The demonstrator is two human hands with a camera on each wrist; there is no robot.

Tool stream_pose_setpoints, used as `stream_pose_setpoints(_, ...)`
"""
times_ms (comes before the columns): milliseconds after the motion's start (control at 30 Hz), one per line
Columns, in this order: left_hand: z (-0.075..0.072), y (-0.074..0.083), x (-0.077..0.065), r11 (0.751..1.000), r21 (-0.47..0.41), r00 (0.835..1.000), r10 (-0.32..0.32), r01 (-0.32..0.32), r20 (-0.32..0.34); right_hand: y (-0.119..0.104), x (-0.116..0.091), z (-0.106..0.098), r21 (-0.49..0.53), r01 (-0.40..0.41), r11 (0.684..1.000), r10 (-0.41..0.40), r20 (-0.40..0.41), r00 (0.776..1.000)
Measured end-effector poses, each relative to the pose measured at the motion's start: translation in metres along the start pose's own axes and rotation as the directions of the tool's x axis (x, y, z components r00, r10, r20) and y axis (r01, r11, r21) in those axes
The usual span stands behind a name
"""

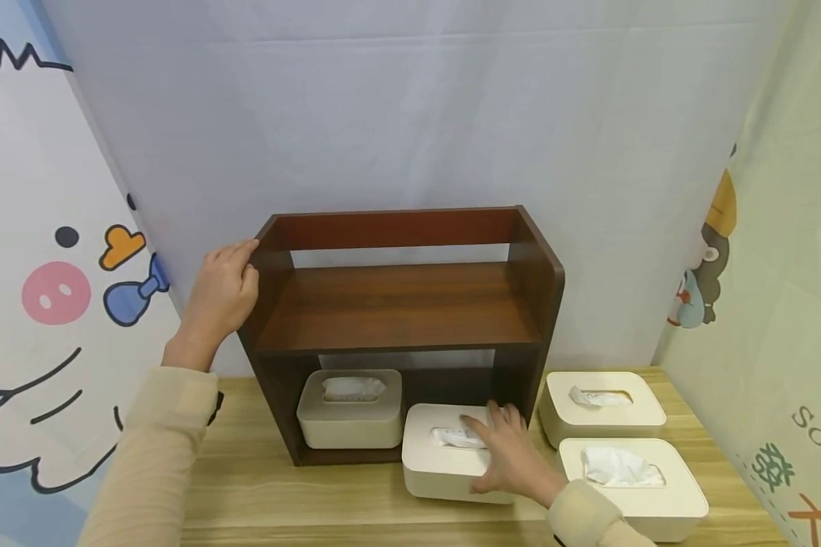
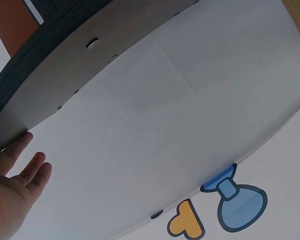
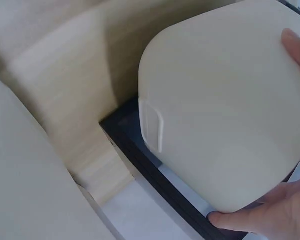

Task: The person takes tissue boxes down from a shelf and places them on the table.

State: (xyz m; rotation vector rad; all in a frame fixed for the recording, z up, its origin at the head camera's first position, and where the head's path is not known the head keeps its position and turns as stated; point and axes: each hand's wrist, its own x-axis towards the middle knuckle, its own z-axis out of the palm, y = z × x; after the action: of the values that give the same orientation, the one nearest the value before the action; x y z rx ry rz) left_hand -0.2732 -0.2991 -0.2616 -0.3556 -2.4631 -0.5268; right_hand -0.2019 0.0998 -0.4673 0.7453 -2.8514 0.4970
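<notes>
My right hand [image 1: 513,456] grips a cream tissue box [image 1: 420,484] by its right side, thumb near the front, fingers over the lid. This box overlaps the front of the lower compartment of a dark brown wooden shelf [image 1: 404,308]. In the right wrist view, the box's smooth wall [image 3: 220,105] hangs over the shelf's dark edge [image 3: 155,182], with a fingertip at its lower corner. A second tissue box [image 1: 349,431] sits inside the compartment at the left. My left hand [image 1: 224,287] touches the shelf's left side panel near its upper back corner, fingers fairly straight against its outer face [image 2: 54,90].
Two more tissue boxes [image 1: 602,410], one in front of the other [image 1: 664,524], stand on the wood-grain table [image 1: 246,494] right of the shelf. A pale curtain [image 1: 410,114] hangs behind, with printed cartoon panels [image 1: 41,190] on both sides.
</notes>
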Motion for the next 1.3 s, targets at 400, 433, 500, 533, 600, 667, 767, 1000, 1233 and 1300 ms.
stream_pose_setpoints(400,-0.001,0.001,0.001,0.999,0.036,1.000,0.000,0.000,-0.003,-0.001,-0.035,0.006,0.038,-0.016,0.999,0.016,0.005,1.000)
stream_pose_setpoints(433,-0.001,0.001,0.001,0.999,0.035,1.000,-0.001,0.001,-0.001,-0.001,-0.037,0.006,0.039,-0.017,0.999,0.016,0.005,1.000)
stream_pose_setpoints(500,-0.001,0.001,0.001,0.999,0.032,1.000,-0.005,0.005,0.003,0.000,-0.042,0.006,0.033,-0.017,0.999,0.017,0.004,1.000)
stream_pose_setpoints(533,-0.001,0.001,0.001,0.999,0.031,1.000,-0.007,0.007,0.006,0.000,-0.044,0.005,0.030,-0.018,0.999,0.018,0.006,1.000)
stream_pose_setpoints(600,-0.002,0.001,0.001,1.000,0.027,1.000,-0.012,0.011,0.013,0.001,-0.047,0.005,0.027,-0.020,0.999,0.019,0.014,1.000)
stream_pose_setpoints(667,-0.002,0.001,0.000,1.000,0.024,1.000,-0.013,0.013,0.015,0.002,-0.051,0.004,0.031,-0.020,0.999,0.019,0.026,0.999)
stream_pose_setpoints(767,-0.003,0.000,0.000,1.000,0.018,1.000,-0.014,0.013,0.016,0.002,-0.056,0.003,0.045,-0.021,0.999,0.019,0.047,0.999)
stream_pose_setpoints(1000,-0.004,0.001,0.000,1.000,0.012,1.000,-0.019,0.019,0.023,0.006,-0.064,0.006,0.055,0.005,0.998,-0.007,0.051,0.999)
stream_pose_setpoints(1233,-0.004,0.001,0.000,1.000,0.005,0.999,-0.024,0.024,0.026,0.008,-0.068,0.007,0.051,0.046,0.998,-0.048,0.042,0.998)
stream_pose_setpoints(1300,-0.004,0.002,0.000,1.000,0.004,0.999,-0.027,0.027,0.028,0.008,-0.068,0.007,0.051,0.039,0.998,-0.042,0.053,0.998)
